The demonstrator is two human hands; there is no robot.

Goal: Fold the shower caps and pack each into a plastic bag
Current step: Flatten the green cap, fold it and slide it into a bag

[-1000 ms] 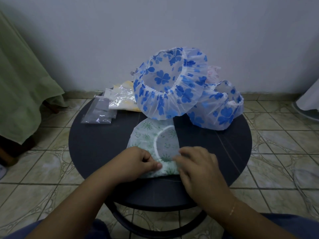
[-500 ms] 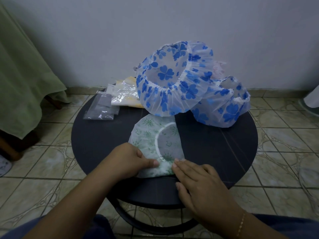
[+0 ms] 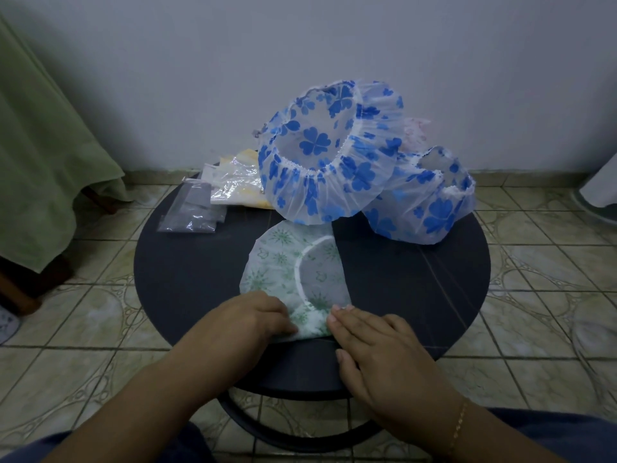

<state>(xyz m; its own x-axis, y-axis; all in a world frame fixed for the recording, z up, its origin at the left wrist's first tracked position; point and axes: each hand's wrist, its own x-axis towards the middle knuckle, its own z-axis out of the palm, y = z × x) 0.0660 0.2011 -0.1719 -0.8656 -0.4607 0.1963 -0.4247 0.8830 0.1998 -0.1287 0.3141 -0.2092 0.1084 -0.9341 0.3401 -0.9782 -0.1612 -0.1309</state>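
Observation:
A green-patterned shower cap lies folded flat in a half-round shape on the round dark table. My left hand grips its near left corner with curled fingers. My right hand lies flat, its straight fingertips pressing the cap's near right edge. Two puffed blue-flowered shower caps stand behind it, the bigger one leaning on the smaller one. Clear plastic bags lie at the table's back left.
A packed bag with a yellowish cap lies behind the clear bags. A pinkish cap peeks out behind the blue ones. Green cloth hangs at the left. Tiled floor surrounds the table, a wall stands behind.
My right hand has flattened out and slid back toward me, now pressing the cap's near edge with its fingertips. My left hand keeps its grip. The view has tilted slightly.

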